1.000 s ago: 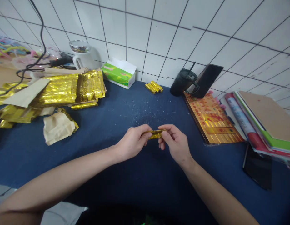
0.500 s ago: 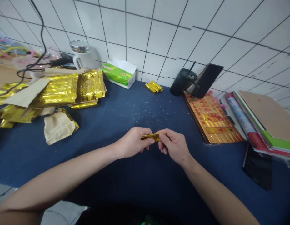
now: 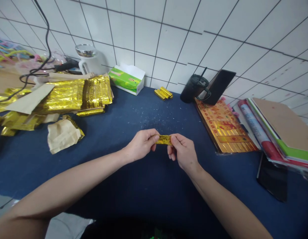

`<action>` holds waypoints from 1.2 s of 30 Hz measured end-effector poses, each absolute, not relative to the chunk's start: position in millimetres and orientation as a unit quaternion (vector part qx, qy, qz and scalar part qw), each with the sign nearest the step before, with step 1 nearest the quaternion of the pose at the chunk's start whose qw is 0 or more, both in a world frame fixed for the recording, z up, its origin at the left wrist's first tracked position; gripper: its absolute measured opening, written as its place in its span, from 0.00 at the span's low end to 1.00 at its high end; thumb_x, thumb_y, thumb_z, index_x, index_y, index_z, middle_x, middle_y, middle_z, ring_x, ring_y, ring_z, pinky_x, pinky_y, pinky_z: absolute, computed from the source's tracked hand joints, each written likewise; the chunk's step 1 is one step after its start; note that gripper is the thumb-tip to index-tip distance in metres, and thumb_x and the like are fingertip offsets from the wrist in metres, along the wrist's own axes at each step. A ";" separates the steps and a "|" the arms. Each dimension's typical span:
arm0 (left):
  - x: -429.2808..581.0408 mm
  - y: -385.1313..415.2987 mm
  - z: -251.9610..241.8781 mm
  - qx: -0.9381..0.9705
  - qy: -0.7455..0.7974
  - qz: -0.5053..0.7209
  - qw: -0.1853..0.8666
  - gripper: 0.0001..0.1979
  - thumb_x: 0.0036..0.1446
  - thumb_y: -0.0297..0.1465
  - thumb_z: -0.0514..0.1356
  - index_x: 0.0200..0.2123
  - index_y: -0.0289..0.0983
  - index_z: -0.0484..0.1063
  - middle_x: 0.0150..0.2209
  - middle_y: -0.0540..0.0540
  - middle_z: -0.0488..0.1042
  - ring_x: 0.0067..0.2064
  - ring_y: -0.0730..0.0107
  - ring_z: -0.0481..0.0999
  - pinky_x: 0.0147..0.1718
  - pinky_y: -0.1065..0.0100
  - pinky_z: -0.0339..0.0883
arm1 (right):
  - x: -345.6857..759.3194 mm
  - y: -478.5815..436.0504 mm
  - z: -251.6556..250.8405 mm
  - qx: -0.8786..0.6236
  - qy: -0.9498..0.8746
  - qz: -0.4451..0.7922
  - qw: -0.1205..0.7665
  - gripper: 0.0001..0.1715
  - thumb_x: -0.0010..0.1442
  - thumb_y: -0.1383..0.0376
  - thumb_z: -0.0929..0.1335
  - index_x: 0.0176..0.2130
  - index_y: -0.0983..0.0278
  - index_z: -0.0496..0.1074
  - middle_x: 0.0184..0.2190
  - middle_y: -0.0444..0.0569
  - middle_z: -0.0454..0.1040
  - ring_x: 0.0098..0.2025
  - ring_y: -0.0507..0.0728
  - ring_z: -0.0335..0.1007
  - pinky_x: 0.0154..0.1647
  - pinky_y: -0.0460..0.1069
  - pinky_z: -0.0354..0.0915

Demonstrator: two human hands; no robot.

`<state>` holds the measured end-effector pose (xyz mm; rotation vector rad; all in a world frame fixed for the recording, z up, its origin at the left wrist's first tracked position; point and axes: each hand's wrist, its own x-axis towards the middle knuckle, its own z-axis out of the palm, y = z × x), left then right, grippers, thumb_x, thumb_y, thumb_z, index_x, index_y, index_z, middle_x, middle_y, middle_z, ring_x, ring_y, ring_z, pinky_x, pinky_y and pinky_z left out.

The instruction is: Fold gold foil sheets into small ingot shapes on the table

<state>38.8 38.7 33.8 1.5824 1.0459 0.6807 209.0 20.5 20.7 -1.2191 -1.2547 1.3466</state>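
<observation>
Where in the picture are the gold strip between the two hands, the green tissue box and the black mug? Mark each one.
gold strip [image 3: 164, 139]: head view, middle of its uncovered stretch
tissue box [image 3: 125, 80]: head view, its green printed face
black mug [image 3: 191, 89]: head view, side of its body

The single view looked from the person's head, at the near side of the counter, forward and down, close over the forearms, with the hands near mid-frame and the tiled wall across the top.
</observation>
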 end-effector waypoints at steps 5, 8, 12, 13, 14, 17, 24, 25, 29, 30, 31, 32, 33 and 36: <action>35.5 51.2 33.6 0.714 0.434 0.271 0.478 0.12 0.59 0.32 0.47 0.26 0.35 0.63 0.16 0.56 0.60 0.19 0.80 0.58 0.20 0.76 0.53 | 211.4 27.7 22.2 -0.514 -0.551 0.513 0.411 0.13 0.55 0.57 0.64 0.32 0.66 0.67 0.15 0.39 0.67 0.12 0.46 0.58 0.13 0.42 0.54; 35.1 71.2 37.0 0.750 0.412 0.236 0.460 0.10 0.57 0.30 0.48 0.26 0.35 0.64 0.17 0.55 0.61 0.20 0.80 0.59 0.21 0.76 0.53 | 213.7 38.6 19.4 -0.530 -0.571 0.489 0.392 0.12 0.54 0.58 0.64 0.33 0.65 0.66 0.15 0.37 0.65 0.12 0.46 0.57 0.12 0.42 0.53; 40.3 103.1 38.9 0.757 0.424 0.192 0.457 0.07 0.56 0.28 0.50 0.27 0.35 0.64 0.16 0.55 0.60 0.18 0.80 0.58 0.19 0.77 0.52 | 214.6 57.2 9.9 -0.591 -0.624 0.379 0.343 0.15 0.57 0.57 0.59 0.33 0.65 0.65 0.15 0.37 0.63 0.12 0.46 0.55 0.13 0.42 0.54; 41.9 110.4 37.9 0.756 0.431 0.188 0.454 0.07 0.55 0.29 0.50 0.28 0.35 0.64 0.15 0.56 0.60 0.17 0.80 0.57 0.18 0.77 0.52 | 214.8 61.0 8.2 -0.604 -0.635 0.355 0.326 0.15 0.57 0.57 0.58 0.33 0.65 0.66 0.15 0.38 0.63 0.12 0.47 0.56 0.13 0.43 0.54; 43.5 117.3 36.5 0.756 0.438 0.183 0.451 0.06 0.56 0.29 0.50 0.28 0.34 0.63 0.15 0.56 0.60 0.16 0.80 0.57 0.18 0.77 0.51 | 215.0 64.0 7.3 -0.615 -0.644 0.332 0.309 0.16 0.57 0.57 0.58 0.32 0.65 0.66 0.15 0.38 0.64 0.13 0.47 0.56 0.14 0.43 0.55; 47.4 134.8 31.7 0.764 0.450 0.154 0.436 0.06 0.55 0.28 0.50 0.27 0.34 0.64 0.14 0.55 0.61 0.15 0.80 0.57 0.17 0.76 0.50 | 215.1 67.6 8.5 -0.640 -0.667 0.273 0.267 0.14 0.55 0.59 0.60 0.27 0.64 0.68 0.16 0.41 0.66 0.17 0.49 0.61 0.19 0.44 0.55; 57.2 157.5 31.1 0.821 0.416 0.038 0.389 0.06 0.47 0.24 0.54 0.20 0.34 0.66 0.12 0.56 0.62 0.17 0.77 0.62 0.21 0.75 0.53 | 203.8 57.3 13.7 -0.671 -0.713 0.137 0.150 0.12 0.55 0.62 0.62 0.24 0.62 0.70 0.22 0.49 0.72 0.28 0.57 0.69 0.29 0.49 0.58; 58.5 158.8 31.7 0.827 0.412 0.026 0.382 0.05 0.47 0.24 0.54 0.21 0.35 0.66 0.12 0.56 0.62 0.18 0.77 0.62 0.21 0.75 0.53 | 202.1 54.6 13.2 -0.666 -0.723 0.114 0.144 0.11 0.55 0.62 0.62 0.28 0.62 0.71 0.27 0.52 0.74 0.32 0.59 0.69 0.32 0.51 0.60; 61.1 162.2 32.5 0.847 0.399 -0.012 0.351 0.04 0.47 0.24 0.54 0.24 0.35 0.68 0.14 0.55 0.66 0.19 0.76 0.65 0.23 0.75 0.55 | 200.3 44.7 8.2 -0.544 -0.831 0.003 0.120 0.20 0.60 0.66 0.57 0.50 0.67 0.65 0.53 0.58 0.65 0.56 0.63 0.56 0.54 0.60 0.51; 61.1 162.8 32.4 0.851 0.398 -0.017 0.342 0.04 0.47 0.24 0.54 0.25 0.35 0.69 0.14 0.54 0.66 0.20 0.75 0.66 0.23 0.75 0.56 | 200.9 43.0 6.6 -0.503 -0.858 -0.003 0.106 0.22 0.62 0.66 0.56 0.53 0.67 0.62 0.56 0.57 0.61 0.60 0.62 0.50 0.57 0.61 0.46; 61.0 163.1 32.4 0.854 0.399 -0.021 0.332 0.04 0.48 0.25 0.54 0.25 0.35 0.69 0.15 0.53 0.67 0.20 0.74 0.67 0.24 0.74 0.57 | 201.7 41.8 5.3 -0.474 -0.876 0.006 0.089 0.24 0.63 0.63 0.55 0.56 0.68 0.59 0.59 0.56 0.57 0.62 0.61 0.45 0.59 0.62 0.43; 60.7 162.9 32.5 0.858 0.403 -0.021 0.319 0.04 0.48 0.25 0.54 0.26 0.35 0.69 0.16 0.52 0.68 0.22 0.73 0.68 0.25 0.74 0.58 | 202.4 40.9 4.2 -0.456 -0.887 0.021 0.070 0.27 0.63 0.59 0.54 0.57 0.68 0.56 0.60 0.56 0.53 0.63 0.60 0.43 0.59 0.63 0.42; 60.3 161.8 32.8 0.860 0.410 -0.015 0.302 0.04 0.48 0.26 0.55 0.26 0.35 0.70 0.17 0.51 0.69 0.23 0.72 0.70 0.26 0.73 0.59 | 203.1 40.3 3.6 -0.448 -0.892 0.036 0.054 0.30 0.63 0.55 0.53 0.59 0.69 0.54 0.61 0.56 0.51 0.63 0.60 0.41 0.59 0.64 0.41; 57.5 150.3 33.7 0.863 0.447 0.033 0.233 0.08 0.52 0.28 0.54 0.34 0.33 0.70 0.29 0.43 0.74 0.35 0.64 0.73 0.35 0.68 0.61 | 204.1 39.2 3.6 -0.450 -0.891 0.056 0.031 0.39 0.61 0.47 0.52 0.60 0.71 0.50 0.63 0.57 0.45 0.64 0.60 0.37 0.60 0.64 0.40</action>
